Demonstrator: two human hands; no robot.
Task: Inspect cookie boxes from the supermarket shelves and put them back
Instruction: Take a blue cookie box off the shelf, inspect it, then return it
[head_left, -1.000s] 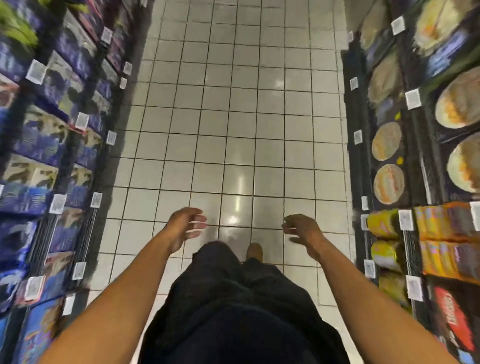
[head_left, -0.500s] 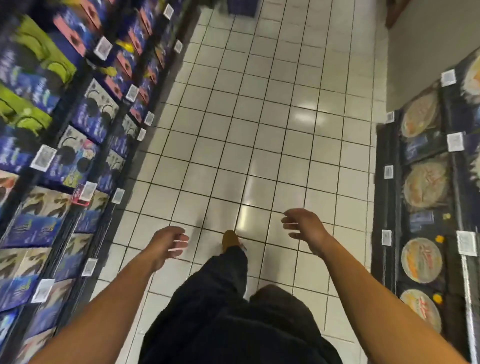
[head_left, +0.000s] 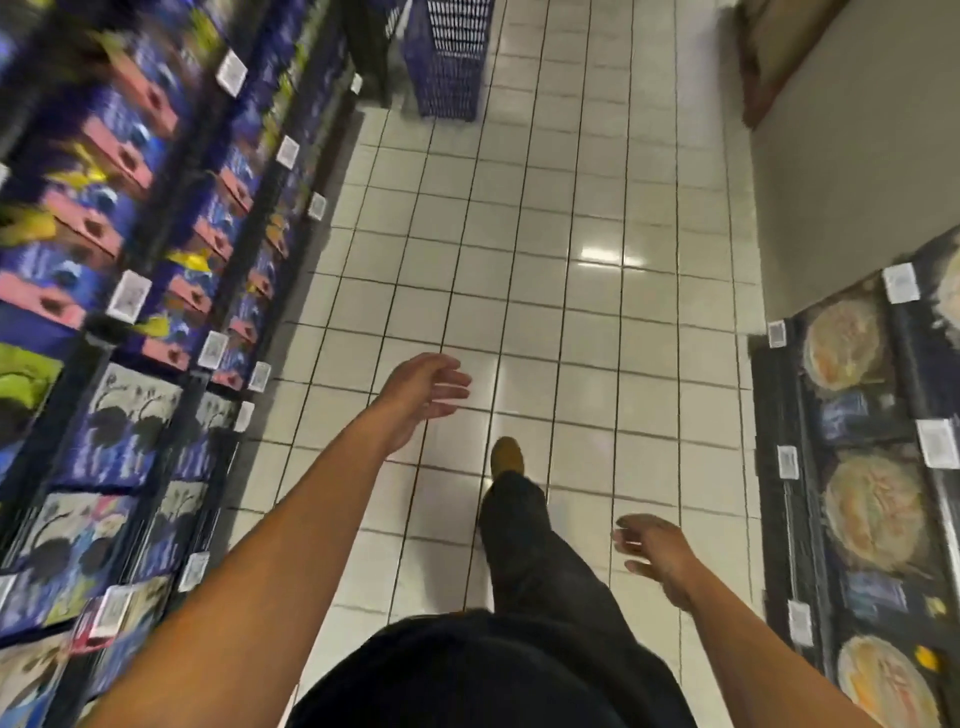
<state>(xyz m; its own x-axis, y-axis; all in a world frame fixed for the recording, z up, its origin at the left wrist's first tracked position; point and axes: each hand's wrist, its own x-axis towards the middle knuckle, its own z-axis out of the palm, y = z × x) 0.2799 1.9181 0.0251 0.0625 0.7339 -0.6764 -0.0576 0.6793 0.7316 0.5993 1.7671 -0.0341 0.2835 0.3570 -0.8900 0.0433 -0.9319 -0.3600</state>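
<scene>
Blue and pink cookie boxes (head_left: 119, 156) fill the shelves on the left, blurred by motion. Lower down stand blue boxes with pale fronts (head_left: 124, 421). My left hand (head_left: 423, 395) hangs over the tiled aisle, fingers relaxed and holding nothing, an arm's length right of those shelves. My right hand (head_left: 657, 556) hovers lower and nearer me, fingers loosely spread, also holding nothing. Neither hand touches a box.
Dark shelves on the right carry round cookie packs (head_left: 872, 514) with white price tags. A blue plastic basket stack (head_left: 449, 57) stands on the floor at the aisle's far end. A grey wall (head_left: 857, 171) is at the right. My leg and shoe (head_left: 508, 454) step over white floor tiles.
The view has moved forward along the aisle and the blue basket stack has come into sight. My left hand has swung forward and up; my right hand has dropped back toward me.
</scene>
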